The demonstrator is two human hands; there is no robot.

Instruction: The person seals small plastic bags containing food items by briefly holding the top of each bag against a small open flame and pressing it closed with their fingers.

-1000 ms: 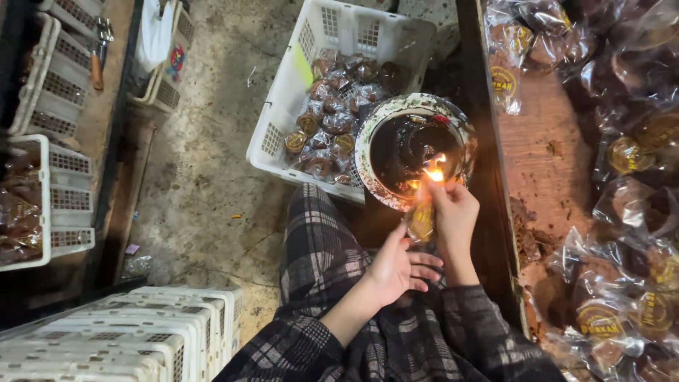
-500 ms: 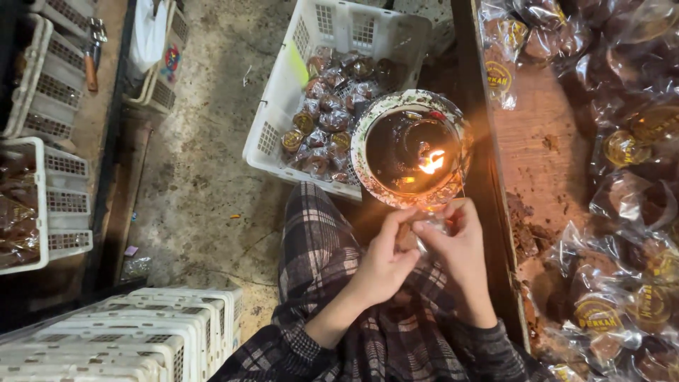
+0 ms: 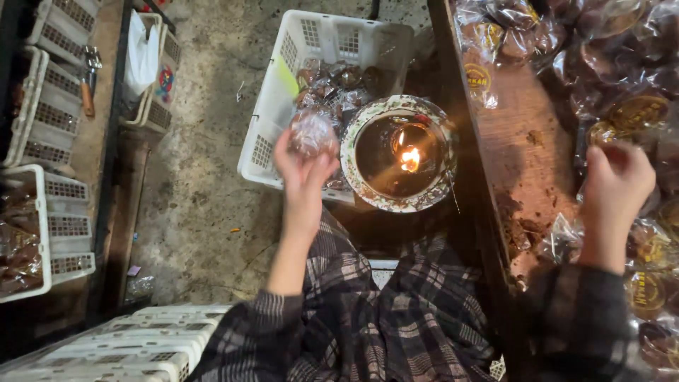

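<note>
My left hand (image 3: 303, 172) is raised over the near edge of a white plastic basket (image 3: 263, 141) and grips a small clear-wrapped round sweet (image 3: 312, 132). The basket holds several more wrapped sweets (image 3: 338, 79). Right of that hand stands a patterned round bowl (image 3: 361, 177) with a small burning flame (image 3: 409, 158) inside. My right hand (image 3: 617, 182) reaches over the wooden table (image 3: 520, 134) at the right, its fingers curled down among wrapped packets (image 3: 640, 113); whether it holds one is hidden.
More wrapped packets (image 3: 509, 21) cover the table's far part. White crates stand at the left (image 3: 49, 240) and lie at the bottom (image 3: 141, 346). A shelf at the far left carries baskets (image 3: 42, 106), a tool (image 3: 88, 81) and a white bag (image 3: 141, 56). Concrete floor (image 3: 205, 184) lies between.
Both hands were together at the flame with a packet. Now my left hand has carried the wrapped sweet left toward the basket, and my right hand has swung out to the table.
</note>
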